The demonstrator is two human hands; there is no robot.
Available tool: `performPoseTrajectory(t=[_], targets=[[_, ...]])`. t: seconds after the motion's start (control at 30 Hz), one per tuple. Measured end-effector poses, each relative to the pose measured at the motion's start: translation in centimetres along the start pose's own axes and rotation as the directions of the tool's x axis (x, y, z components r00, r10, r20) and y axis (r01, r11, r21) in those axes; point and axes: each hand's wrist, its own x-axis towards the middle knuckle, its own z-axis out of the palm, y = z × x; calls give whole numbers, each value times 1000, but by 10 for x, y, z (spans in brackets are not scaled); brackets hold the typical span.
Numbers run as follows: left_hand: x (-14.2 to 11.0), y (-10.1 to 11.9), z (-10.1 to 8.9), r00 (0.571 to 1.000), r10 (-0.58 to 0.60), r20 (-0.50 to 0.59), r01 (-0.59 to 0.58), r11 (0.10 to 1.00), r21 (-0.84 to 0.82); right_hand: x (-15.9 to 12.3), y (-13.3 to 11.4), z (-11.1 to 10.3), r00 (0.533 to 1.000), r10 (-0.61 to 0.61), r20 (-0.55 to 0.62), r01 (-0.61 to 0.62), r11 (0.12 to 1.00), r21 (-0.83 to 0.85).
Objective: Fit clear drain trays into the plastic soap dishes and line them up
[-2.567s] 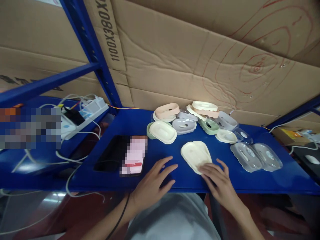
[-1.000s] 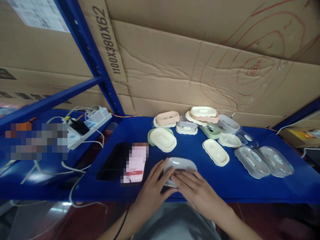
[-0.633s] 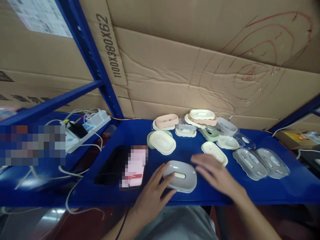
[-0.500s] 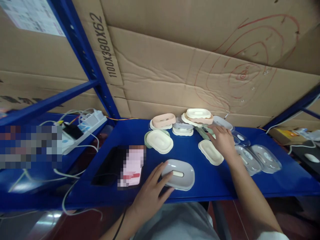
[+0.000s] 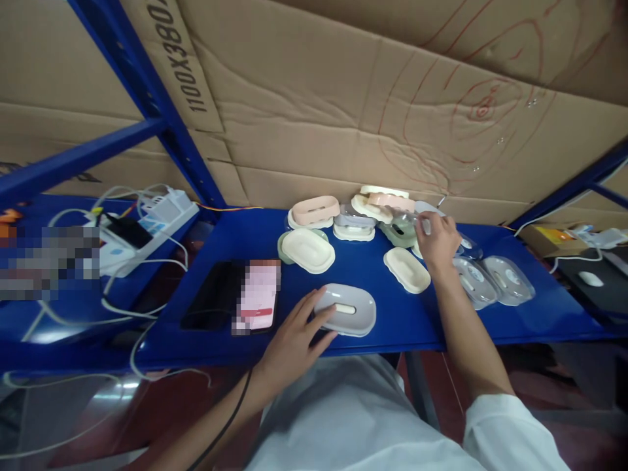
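Observation:
My left hand (image 5: 293,337) rests with its fingers spread against the left side of a grey soap dish (image 5: 346,309) near the front edge of the blue shelf (image 5: 255,245). My right hand (image 5: 436,241) reaches to the back of the shelf with its fingers curled round a clear plastic lid (image 5: 417,220) lifted beside a green dish (image 5: 398,232). A cream tray (image 5: 406,269) lies just left of that wrist.
Pink (image 5: 314,210), cream (image 5: 307,250) and grey (image 5: 353,226) soap dishes cluster at the back. Two clear lids (image 5: 493,281) lie at the right. A dark tablet and a phone (image 5: 230,304) lie at the left. A power strip with cables (image 5: 147,219) sits on the left shelf. Cardboard (image 5: 343,111) backs the shelf.
My right hand left the grey dish, reached to the back right pile and closed on a clear lid. My left hand stayed on the grey dish. The camera tilted slightly.

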Motion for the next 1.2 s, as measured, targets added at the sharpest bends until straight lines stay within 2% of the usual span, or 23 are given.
performPoseTrajectory(t=[0.13,0.27,0.33,0.4,0.5,0.6,0.67,0.8,0.97,1.0,1.2], targets=[[1,2,-3,1000,-19,22,19,999,-25,-13,-3,-33,997,60,-39,-51,979,197],[1,4,-5,996,-74,41,78,992,-104,-57,-27,-67,990,72,123,-128,828,546],[1,4,-4,992,-123,31,126,981,-146,-85,-43,-75,978,-20,208,-118,769,629],[1,4,-3,986,-163,18,164,971,-173,-110,-59,-79,958,-150,244,-54,741,669],[1,4,-3,982,-190,20,190,965,-182,-134,-73,-80,899,-329,290,16,685,728],[1,5,-5,980,-194,49,199,967,-159,-141,-76,-80,795,-464,390,-29,613,789],[0,5,-5,981,-187,59,193,971,-139,-142,-75,-81,742,-505,442,-84,583,808],[0,3,-5,981,-188,37,192,969,-158,-138,-79,-81,719,-504,479,-139,571,809],[0,2,-6,980,-195,37,198,957,-213,-128,-82,-85,647,-631,428,-66,513,856],[0,2,-7,981,-191,40,195,959,-207,-127,-82,-86,644,-639,421,-49,515,856],[-1,0,-5,975,-220,45,224,946,-234,-141,-93,-90,697,-645,315,109,529,842]])
